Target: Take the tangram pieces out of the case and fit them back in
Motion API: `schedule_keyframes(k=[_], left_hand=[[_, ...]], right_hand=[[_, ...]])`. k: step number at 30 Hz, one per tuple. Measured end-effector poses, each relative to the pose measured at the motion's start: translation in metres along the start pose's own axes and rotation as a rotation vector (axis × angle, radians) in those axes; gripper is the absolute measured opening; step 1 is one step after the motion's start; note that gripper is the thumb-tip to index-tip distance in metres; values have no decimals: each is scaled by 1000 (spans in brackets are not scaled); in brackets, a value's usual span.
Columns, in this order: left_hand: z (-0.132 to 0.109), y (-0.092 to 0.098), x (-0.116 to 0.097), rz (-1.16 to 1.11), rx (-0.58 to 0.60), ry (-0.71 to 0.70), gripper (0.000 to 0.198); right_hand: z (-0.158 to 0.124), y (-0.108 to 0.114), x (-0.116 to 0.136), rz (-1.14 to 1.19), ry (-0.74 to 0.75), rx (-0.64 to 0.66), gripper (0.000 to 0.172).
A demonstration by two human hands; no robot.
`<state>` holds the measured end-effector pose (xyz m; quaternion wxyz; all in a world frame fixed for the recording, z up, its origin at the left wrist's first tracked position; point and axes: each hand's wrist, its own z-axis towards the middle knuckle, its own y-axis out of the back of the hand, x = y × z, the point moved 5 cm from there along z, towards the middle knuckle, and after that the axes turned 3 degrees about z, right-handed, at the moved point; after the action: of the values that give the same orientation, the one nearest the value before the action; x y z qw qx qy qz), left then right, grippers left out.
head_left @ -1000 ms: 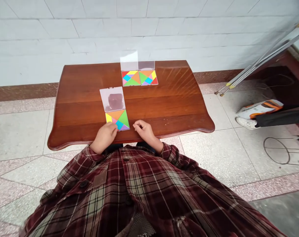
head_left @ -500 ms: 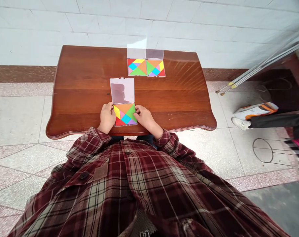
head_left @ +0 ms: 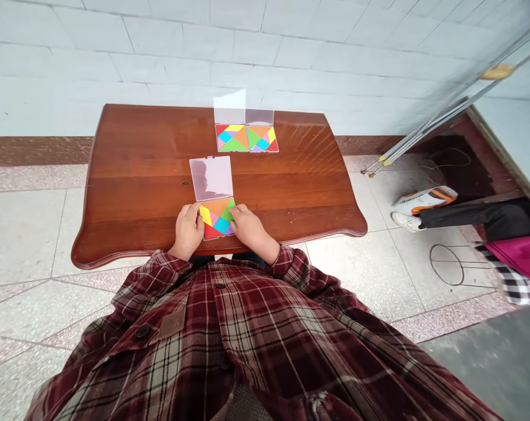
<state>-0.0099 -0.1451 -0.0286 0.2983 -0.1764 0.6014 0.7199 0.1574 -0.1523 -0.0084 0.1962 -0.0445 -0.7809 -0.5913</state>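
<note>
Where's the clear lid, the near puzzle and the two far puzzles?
lid [head_left: 211,178], head view, its middle
near puzzle [head_left: 216,217], head view, coloured pieces
far puzzles [head_left: 246,138], head view, where both meet

Both forearms reach forward in plaid sleeves, wrists low and close together. The left hand lies knuckles up, fingers curled inward toward the right. The right hand mirrors it, fingers bent and pointing left, the two hands near each other but apart.

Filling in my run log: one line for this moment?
left hand on tangram case left edge | right hand on right edge | clear lid open | two cases beyond
</note>
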Motion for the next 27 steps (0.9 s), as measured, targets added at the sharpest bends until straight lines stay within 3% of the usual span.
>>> schedule_keyframes(k=[15, 22, 27], left_hand=[[0, -1, 3, 25, 16, -5, 36], [1, -3, 3, 77, 25, -17, 41], [1, -3, 0, 85, 28, -23, 42]], right_hand=[[-1, -5, 9, -148, -126, 66, 37], [-2, -6, 5, -74, -62, 33, 47], [-5, -5, 1, -15, -13, 10, 43]])
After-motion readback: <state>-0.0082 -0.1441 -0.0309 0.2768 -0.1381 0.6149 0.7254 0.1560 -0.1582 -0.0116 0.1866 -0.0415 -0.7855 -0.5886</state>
